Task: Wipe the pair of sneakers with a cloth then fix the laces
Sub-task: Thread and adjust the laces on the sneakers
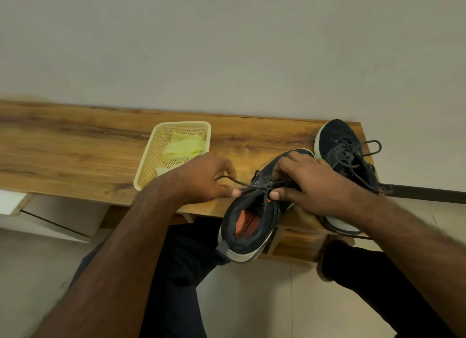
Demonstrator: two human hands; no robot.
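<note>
Dark near sneaker [254, 211] sits at the front edge of the wooden desk [75, 146], heel overhanging toward me, orange insole showing. I see both hands working its lace [254, 185]. My left hand [206, 179] pinches one lace end between thumb and forefinger, fingers curled, the strand running taut from that pinch to the right, into the eyelets. My right hand [307, 184] lies over the tongue and forefoot, thumb and fingers curled around the laces at the knot; it grips them, though I cannot tell exactly which strands are held under the palm. The two hands are near each other, with the lace stretched between them.

Just beyond the right hand stands the far sneaker [345, 156], toe pointing at the wall, its heel hidden under the right wrist. Its laces [358, 151] lie loose on top, one loop reaching past the desk's right end.

Beyond the left hand, touching distance from its knuckles, is a cream basket [148, 166] holding the crumpled yellow cloth [184, 146]. The cloth lies wholly inside the basket, apart from both hands and both sneakers.

Below the desk edge I see dark trousers [176, 274] and pale floor
</note>
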